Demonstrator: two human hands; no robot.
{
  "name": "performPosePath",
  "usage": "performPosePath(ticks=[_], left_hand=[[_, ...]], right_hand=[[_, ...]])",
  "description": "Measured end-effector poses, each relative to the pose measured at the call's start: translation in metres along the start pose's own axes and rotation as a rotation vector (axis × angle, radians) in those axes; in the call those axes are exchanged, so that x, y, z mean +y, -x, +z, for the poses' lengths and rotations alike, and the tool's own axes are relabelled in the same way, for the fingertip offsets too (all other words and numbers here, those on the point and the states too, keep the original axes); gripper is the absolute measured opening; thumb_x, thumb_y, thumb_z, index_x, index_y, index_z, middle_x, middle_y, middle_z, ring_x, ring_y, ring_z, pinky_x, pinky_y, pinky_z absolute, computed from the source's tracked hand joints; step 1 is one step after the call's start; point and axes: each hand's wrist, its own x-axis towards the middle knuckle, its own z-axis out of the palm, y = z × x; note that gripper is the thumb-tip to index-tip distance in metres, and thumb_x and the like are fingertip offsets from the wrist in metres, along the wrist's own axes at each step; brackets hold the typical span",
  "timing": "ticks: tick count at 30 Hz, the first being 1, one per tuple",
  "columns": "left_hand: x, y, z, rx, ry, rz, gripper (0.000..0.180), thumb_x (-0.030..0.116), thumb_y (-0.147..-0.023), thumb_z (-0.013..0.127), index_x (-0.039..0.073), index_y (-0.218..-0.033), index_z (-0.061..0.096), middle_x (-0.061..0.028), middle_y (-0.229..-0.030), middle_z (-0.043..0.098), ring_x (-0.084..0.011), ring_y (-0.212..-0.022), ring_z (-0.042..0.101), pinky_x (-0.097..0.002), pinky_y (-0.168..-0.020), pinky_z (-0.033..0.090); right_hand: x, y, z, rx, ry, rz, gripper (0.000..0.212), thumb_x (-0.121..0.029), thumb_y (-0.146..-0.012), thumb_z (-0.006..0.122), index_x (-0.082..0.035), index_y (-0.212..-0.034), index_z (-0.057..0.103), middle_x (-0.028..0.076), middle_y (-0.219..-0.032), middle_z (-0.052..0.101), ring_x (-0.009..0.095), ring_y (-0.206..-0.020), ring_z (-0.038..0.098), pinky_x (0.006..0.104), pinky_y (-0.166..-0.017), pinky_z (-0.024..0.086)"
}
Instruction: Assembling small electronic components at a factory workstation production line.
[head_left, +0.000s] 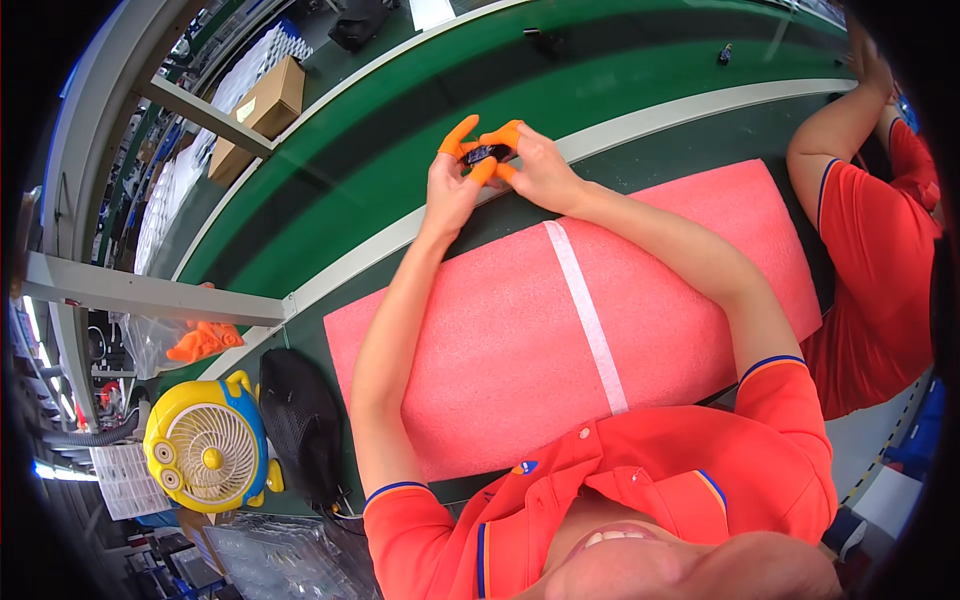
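Observation:
Both my hands meet beyond the far edge of the pink foam sheet (480, 330), over the pale rail bordering the green conveyor belt. Between them is a small dark part (487, 154) with a shiny face; its exact kind is too small to tell. My left hand (456, 180), with orange finger cots on its fingertips, pinches the part from the left, its index finger raised. From the right, my right hand (532, 165), also in orange finger cots, closes its fingertips on the same part.
Small dark parts (724, 54) lie on the green belt (340, 190). At left stand a yellow fan (210, 455), a black mesh bag (298, 425) and a plastic bag of orange finger cots (205, 340). A metal post frame (150, 290) crosses there. A co-worker's arm (835, 125) reaches in at right.

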Motion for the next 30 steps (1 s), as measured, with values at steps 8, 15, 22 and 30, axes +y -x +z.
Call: performPosePath(ticks=[8, 15, 22, 30], left_hand=[[-0.014, 0.0, -0.011, -0.052, -0.259, -0.006, 0.06, -0.009, -0.081, 0.047, 0.009, -0.135, 0.028, -0.0129, -0.102, 0.056, -0.016, -0.083, 0.06, -0.0279, -0.071, 0.05], [-0.011, 0.005, -0.005, -0.003, -0.55, 0.139, 0.059, -0.008, -0.08, 0.049, 0.01, -0.133, 0.03, -0.0131, -0.1, 0.057, -0.0176, -0.084, 0.06, -0.0283, -0.07, 0.05], [-0.017, -0.005, -0.012, 0.062, -0.008, -0.014, 0.043, -0.005, -0.081, 0.052, 0.001, -0.123, 0.041, -0.0136, -0.099, 0.058, -0.019, -0.083, 0.06, -0.0279, -0.067, 0.051], [-0.024, -0.012, -0.032, 0.201, 0.062, -0.175, 0.024, -0.001, -0.086, 0.05, -0.006, -0.109, 0.051, -0.0143, -0.094, 0.059, -0.0198, -0.077, 0.061, -0.0282, -0.064, 0.052]], right_hand=[[0.012, -0.007, -0.003, -0.021, -0.042, 0.069, 0.026, -0.002, -0.074, 0.064, 0.002, -0.098, 0.057, 0.016, -0.085, 0.056, 0.028, -0.075, 0.058, 0.0334, -0.069, 0.048], [0.003, -0.007, -0.006, -0.057, -0.026, 0.174, 0.022, -0.001, -0.074, 0.064, 0.003, -0.095, 0.057, 0.014, -0.087, 0.057, 0.023, -0.077, 0.06, 0.0307, -0.069, 0.048], [0.016, -0.012, -0.009, 0.063, -0.221, 0.255, 0.021, 0.002, -0.074, 0.063, 0.003, -0.094, 0.057, 0.012, -0.088, 0.058, 0.02, -0.079, 0.06, 0.0294, -0.069, 0.048], [0.028, -0.014, -0.004, -0.015, -0.169, 0.102, 0.024, 0.003, -0.076, 0.063, 0.001, -0.099, 0.056, 0.008, -0.09, 0.06, 0.015, -0.082, 0.059, 0.0267, -0.074, 0.049]])
